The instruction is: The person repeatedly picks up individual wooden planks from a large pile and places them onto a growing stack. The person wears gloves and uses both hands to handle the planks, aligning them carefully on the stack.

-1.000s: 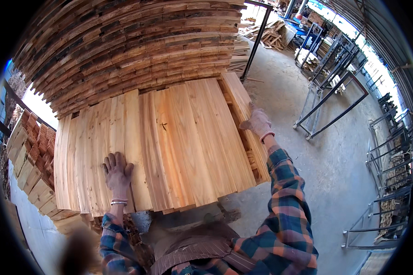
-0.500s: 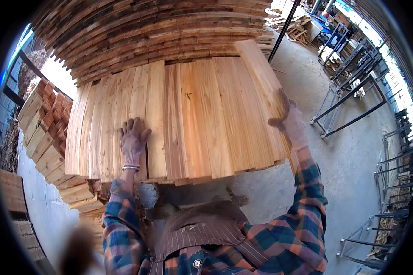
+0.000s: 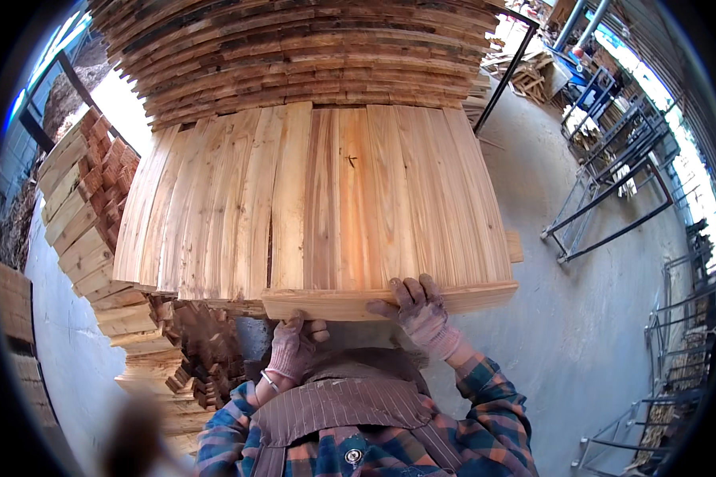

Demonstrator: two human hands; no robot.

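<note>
Drew left hand (image 3: 291, 350) and right hand (image 3: 426, 322) to nearside of board layer (image 3: 382, 207) | pinching crosswise plank (image 3: 334, 304) with right, nearer mid-length | left grip unclear

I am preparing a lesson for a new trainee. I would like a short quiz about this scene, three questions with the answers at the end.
1. True or false: the left hand and the right hand both touch the crosswise wooden plank at the near edge of the row of planks.
2. Which wrist shows a pale bracelet? A) left B) right C) both
3. Fill in one word: beyond the row, more planks form a high, many-layered ____.

Key:
1. True: the left hand is near the plank's left end, the right hand around its middle.
2. A.
3. Stack.
</note>
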